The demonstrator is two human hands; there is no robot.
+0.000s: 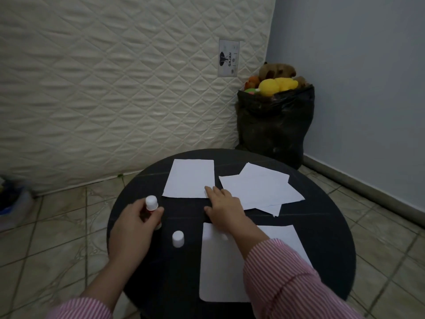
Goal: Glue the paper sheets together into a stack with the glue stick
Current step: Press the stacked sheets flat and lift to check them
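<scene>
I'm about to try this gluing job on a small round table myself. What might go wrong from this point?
The loose sheets at the far right lie fanned and askew, so the stack may glue up crooked. The single sheet that the right hand reaches for could slide on the table. The left hand holds the glue stick close to a standing white cap, which it might knock over.

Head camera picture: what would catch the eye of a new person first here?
First the white paper sheets spread on the round black table, with the right hand reaching to one sheet's corner. Next, the left hand gripping the glue stick, its cap standing nearby.
</scene>
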